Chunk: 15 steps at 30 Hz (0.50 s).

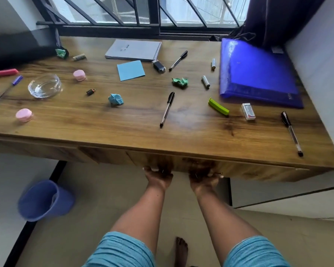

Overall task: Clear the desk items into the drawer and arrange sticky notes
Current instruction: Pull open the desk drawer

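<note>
Wooden drawer front [258,170]: left hand [158,177] and right hand [203,178] both grip its lower edge from beneath, probably to pull it open.

**A study corner at home**

You are standing at a wooden desk [85,120] pushed up against a barred window [123,14]. A dark curtain [278,16] is bunched at its right end, and there are plain white walls [316,45] on either side. The top is strewn with stationery: a notebook [133,50], pens [167,109], a blue folder [258,74], a sticky note [130,70] and batteries [205,81]. A blue bin [44,201] stands on the pale floor [104,199] to your left, and your bare foot [181,249] shows below the desk. Taken together, this reads as a study corner in a home.
</note>
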Motion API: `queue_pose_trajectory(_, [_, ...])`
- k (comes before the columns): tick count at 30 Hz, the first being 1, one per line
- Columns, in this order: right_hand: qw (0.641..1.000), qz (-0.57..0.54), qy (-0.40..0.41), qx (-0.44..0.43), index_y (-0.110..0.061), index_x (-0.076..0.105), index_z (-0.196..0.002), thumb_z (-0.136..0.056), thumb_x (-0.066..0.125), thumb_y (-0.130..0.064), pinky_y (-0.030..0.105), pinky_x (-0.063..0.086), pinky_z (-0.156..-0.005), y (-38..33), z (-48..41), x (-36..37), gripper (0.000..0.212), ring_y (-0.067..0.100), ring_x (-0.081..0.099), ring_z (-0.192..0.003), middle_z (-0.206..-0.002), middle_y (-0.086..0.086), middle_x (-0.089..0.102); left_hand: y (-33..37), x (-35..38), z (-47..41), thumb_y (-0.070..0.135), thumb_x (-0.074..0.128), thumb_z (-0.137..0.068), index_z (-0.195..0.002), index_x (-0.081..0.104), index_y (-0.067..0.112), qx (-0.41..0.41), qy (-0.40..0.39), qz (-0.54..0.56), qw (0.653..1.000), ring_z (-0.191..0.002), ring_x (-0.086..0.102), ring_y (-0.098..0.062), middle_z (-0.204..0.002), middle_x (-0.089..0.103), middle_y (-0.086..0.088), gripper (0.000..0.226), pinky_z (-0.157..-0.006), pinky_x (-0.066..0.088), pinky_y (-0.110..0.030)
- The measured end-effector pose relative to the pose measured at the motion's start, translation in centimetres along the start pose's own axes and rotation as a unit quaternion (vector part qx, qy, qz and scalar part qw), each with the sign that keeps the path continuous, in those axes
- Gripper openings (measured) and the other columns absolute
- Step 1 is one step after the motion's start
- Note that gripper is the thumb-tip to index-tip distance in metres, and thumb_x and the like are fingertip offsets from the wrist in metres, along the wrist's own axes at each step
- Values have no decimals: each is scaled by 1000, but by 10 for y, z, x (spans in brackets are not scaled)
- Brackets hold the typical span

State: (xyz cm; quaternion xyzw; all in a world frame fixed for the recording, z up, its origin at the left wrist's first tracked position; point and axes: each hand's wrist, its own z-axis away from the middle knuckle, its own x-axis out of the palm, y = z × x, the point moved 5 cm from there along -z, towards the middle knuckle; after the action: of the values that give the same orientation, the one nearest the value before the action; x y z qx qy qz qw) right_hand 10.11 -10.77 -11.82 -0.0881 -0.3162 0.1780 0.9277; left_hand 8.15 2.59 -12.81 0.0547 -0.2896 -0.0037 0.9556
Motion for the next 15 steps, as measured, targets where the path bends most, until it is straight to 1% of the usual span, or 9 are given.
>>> queue_pose_trajectory(2, [1000, -15, 2, -20, -26, 42, -140, -92, 21, -65, 47, 32, -112, 4, 6, -9, 65, 31, 42, -132, -143, 7, 46, -2, -9, 6, 70, 28, -87, -133, 47, 13, 10, 2, -11, 1000, -107, 57, -25, -118, 59, -11, 76, -119, 19, -35])
queue_pose_trajectory(4, [999, -14, 19, -46, -28, 44, -138, -93, 20, -63, 47, 35, -111, 8, 16, -22, 62, 30, 46, -129, -141, 6, 48, -5, -21, 19, 73, 28, -85, -139, 41, 11, 16, 11, -19, 1000, -127, 48, -24, -135, 52, -11, 83, -120, 16, -36])
queue_pose_trajectory(6, [998, 2, 24, -60, -29, 46, -136, -95, 22, -60, 47, 39, -108, 13, 25, -37, 57, 29, 48, -126, -140, 5, 49, -7, -35, 36, 76, 28, -83, -139, 43, 10, 18, 16, -23, 999, -130, 46, -23, -136, 51, -11, 88, -119, 20, -35])
queue_pose_trajectory(8, [997, 15, 32, -64, -30, 50, -132, -96, 25, -58, 46, 41, -106, 17, 41, -52, 52, 28, 51, -124, -137, 4, 53, -6, -50, 54, 79, 27, -81, -137, 46, 12, 25, 33, -35, 999, -130, 47, -22, -138, 51, -7, 89, -119, 20, -36])
queue_pose_trajectory(10, [996, 16, 28, -80, -31, 58, -117, -96, 24, -57, 46, 40, -107, 18, 58, -62, 48, 27, 53, -121, -126, 2, 59, -3, -57, 75, 79, 23, -82, -138, 47, 15, 51, 69, -44, 995, -131, 46, -21, -141, 49, -4, 88, -120, 18, -38])
queue_pose_trajectory(12, [995, 23, 19, -94, -32, 61, -101, -97, 22, -56, 43, 38, -108, 21, 81, -72, 46, 26, 54, -117, -111, -2, 63, 11, -57, 105, 72, 24, -87, -142, 42, 15, 132, 96, -44, 986, -136, 41, -24, -147, 43, -6, 82, -118, 22, -39])
queue_pose_trajectory(13, [994, 40, 20, -97, -32, 60, -98, -98, 22, -55, 41, 38, -108, 22, 96, -75, 44, 25, 54, -115, -109, -2, 63, 19, -57, 126, 67, 27, -90, -143, 38, 13, 190, 124, -64, 972, -137, 38, -28, -149, 39, -8, 77, -117, 24, -40])
queue_pose_trajectory(14, [994, 50, 31, -97, -31, 59, -103, -99, 23, -52, 39, 36, -109, 24, 111, -77, 42, 24, 53, -117, -115, -1, 62, 30, -59, 146, 63, 31, -91, -146, 32, 11, 252, 164, -108, 948, -137, 36, -32, -151, 34, -11, 75, -115, 27, -42])
queue_pose_trajectory(15, [992, 61, 49, -103, -27, 55, -117, -100, 24, -48, 37, 34, -110, 24, 123, -78, 41, 25, 50, -123, -128, 2, 57, 40, -57, 165, 60, 36, -91, -148, 24, 12, 320, 196, -175, 910, -137, 34, -34, -153, 28, -12, 76, -112, 30, -45])
